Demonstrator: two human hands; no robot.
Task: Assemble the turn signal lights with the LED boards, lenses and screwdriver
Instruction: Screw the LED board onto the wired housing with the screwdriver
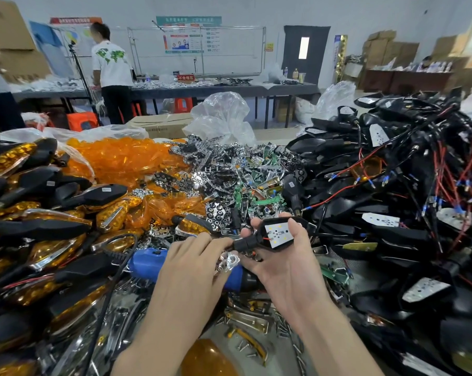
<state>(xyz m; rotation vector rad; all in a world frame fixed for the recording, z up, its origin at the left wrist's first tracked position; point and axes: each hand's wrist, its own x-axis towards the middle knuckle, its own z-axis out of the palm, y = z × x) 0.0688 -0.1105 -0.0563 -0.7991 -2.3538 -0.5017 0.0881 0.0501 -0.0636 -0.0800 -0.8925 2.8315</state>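
Bright, flat indoor light all over, no single source I can pick out; shadows are soft, mostly tucked into gaps between the piles on the desk (218, 336); the little window in the dark door (304, 48) is totally blown out, and the top right corner washes to white too; chrome reflectors (216, 164) throw sparkly glare, the clear plastic bag (224, 115) shines, the orange lenses (121, 158) glow; the LED board (279, 234) in the black housing (278, 247) is nearly clipped; heavy fisheye bend at the edges, cardboard boxes (4, 25) top left lean and smear; bottom corners are blurry; wall posters (187, 36) soft, unreadable.
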